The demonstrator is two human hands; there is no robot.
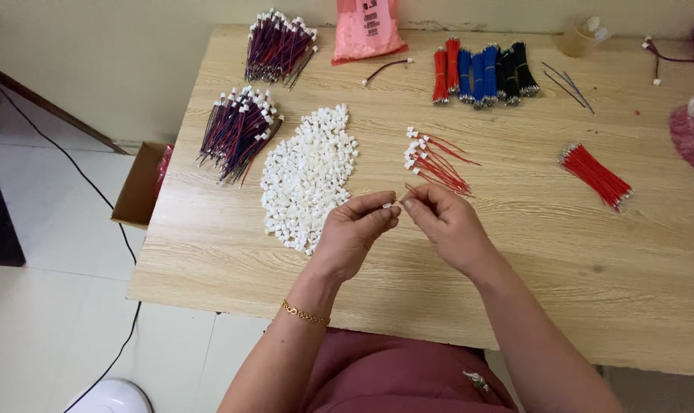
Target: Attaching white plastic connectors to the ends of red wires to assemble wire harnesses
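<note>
My left hand (353,233) pinches a small white plastic connector (390,205) between thumb and fingertips. My right hand (446,223) meets it from the right, its fingertips closed on a thin red wire (408,191) whose end touches the connector. Both hands hover over the wooden table (561,252). A heap of white connectors (308,176) lies just left of my hands. A small pile of red wires with white connectors fitted (431,159) lies just beyond them.
Loose red wires (596,176) lie to the right. Bundles of red, blue and black wires (483,73) sit at the back, with two heaps of dark finished wires (240,131) at the left, a pink bag (367,30) and a cardboard box (139,187) beside the table.
</note>
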